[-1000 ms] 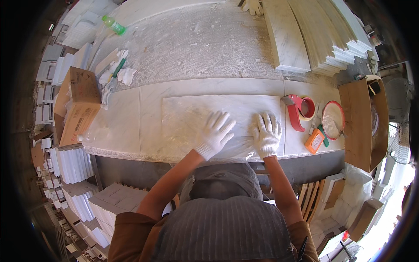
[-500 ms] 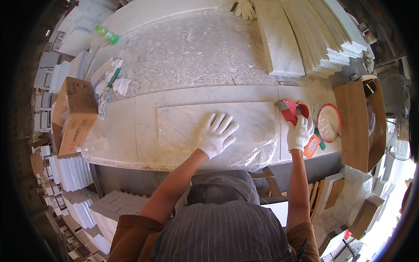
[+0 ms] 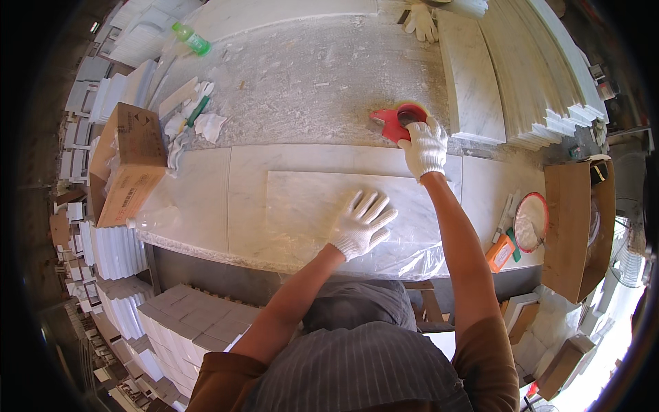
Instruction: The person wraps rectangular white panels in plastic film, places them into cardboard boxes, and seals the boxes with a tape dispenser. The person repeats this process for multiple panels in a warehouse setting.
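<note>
My left hand, in a white knitted glove, lies flat with fingers spread. It presses on a marble slab with clear plastic film over its near part. Beyond the slab's far right corner my gloved right hand grips a red tape dispenser with a roll of tape on it. The dispenser is held over the far, rough grey part of the table, its toothed end pointing left. How the right fingers wrap its handle is partly hidden.
At the left stands an open cardboard box, with a green-handled tool and rags near it. A green bottle lies far left. Marble strips are stacked far right. A red-rimmed bowl, an orange packet and a long carton sit at right.
My right hand has picked up the tape dispenser from the table's right side and carried it left and away from me. My left hand stays flat on the film-covered slab.
</note>
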Tool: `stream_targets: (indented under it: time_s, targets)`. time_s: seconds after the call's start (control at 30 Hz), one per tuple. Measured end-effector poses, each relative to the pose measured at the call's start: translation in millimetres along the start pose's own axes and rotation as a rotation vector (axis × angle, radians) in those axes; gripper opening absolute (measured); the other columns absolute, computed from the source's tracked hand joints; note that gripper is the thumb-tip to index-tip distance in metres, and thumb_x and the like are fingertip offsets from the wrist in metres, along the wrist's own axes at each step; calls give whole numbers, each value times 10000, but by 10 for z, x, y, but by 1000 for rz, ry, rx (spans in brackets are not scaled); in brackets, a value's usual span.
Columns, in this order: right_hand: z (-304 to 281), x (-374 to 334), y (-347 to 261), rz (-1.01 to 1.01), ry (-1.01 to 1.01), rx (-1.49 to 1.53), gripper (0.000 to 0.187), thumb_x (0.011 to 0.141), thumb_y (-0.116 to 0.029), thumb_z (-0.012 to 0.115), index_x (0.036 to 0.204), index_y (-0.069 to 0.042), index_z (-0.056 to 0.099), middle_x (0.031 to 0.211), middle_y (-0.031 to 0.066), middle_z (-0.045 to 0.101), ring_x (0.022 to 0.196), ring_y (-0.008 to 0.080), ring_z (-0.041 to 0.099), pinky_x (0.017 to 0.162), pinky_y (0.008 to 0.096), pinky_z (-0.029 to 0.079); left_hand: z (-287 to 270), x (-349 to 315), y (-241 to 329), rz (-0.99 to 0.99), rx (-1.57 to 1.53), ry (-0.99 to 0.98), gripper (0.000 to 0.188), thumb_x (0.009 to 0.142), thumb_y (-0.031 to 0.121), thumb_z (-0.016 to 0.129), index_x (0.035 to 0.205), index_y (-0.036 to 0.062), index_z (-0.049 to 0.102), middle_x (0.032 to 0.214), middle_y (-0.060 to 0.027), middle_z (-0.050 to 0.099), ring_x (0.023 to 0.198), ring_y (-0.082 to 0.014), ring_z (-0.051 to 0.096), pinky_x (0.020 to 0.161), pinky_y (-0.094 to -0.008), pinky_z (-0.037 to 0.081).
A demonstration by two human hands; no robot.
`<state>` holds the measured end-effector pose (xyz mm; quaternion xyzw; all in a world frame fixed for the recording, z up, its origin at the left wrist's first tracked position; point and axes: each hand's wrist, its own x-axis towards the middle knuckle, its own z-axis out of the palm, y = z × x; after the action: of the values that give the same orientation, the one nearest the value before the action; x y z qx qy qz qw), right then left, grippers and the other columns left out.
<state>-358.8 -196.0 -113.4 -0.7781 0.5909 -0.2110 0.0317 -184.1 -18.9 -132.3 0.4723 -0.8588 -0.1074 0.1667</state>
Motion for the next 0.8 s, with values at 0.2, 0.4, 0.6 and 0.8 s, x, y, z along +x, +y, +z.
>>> stream_targets:
  time_s: [0.2, 0.4, 0.6, 0.8]
  targets:
    - [-605, -533, -417, -140, 187, 351, 351, 817, -47, 714, 1156, -68, 626, 1239, 157, 612, 1188, 358, 564, 1003, 459, 434, -51, -78, -36, -45, 4, -63, 515, 899, 442, 609, 1363, 223, 574, 1455, -115, 495, 1358, -323, 431, 1152, -543, 285]
    - [-422, -2016, -356, -294, -48, 363, 399, 837, -141, 661, 1235, -122, 634, 1244, 79, 634, 1175, 301, 598, 1025, 453, 459, -93, -15, 8, -19, 6, 10, 490, 853, 413, 652, 1286, 186, 618, 1410, -120, 517, 1315, -326, 457, 1115, -550, 308]
    - [-295, -1567, 408, 201, -128, -27, 498, 962, -299, 531, 1424, -115, 500, 1498, 98, 451, 1401, 348, 376, 1169, 499, 245, -85, 29, 50, 11, 35, -10, 492, 861, 393, 650, 1312, 205, 598, 1405, -115, 520, 1302, -336, 466, 1116, -549, 307]
    - [-254, -1722, 492, 394, 60, -101, 603, 945, -347, 563, 1472, -94, 417, 1512, 161, 412, 1395, 353, 373, 1159, 500, 256, -77, -39, 40, 2, 78, -11, 493, 894, 422, 617, 1341, 217, 577, 1436, -96, 497, 1343, -317, 433, 1138, -538, 290]
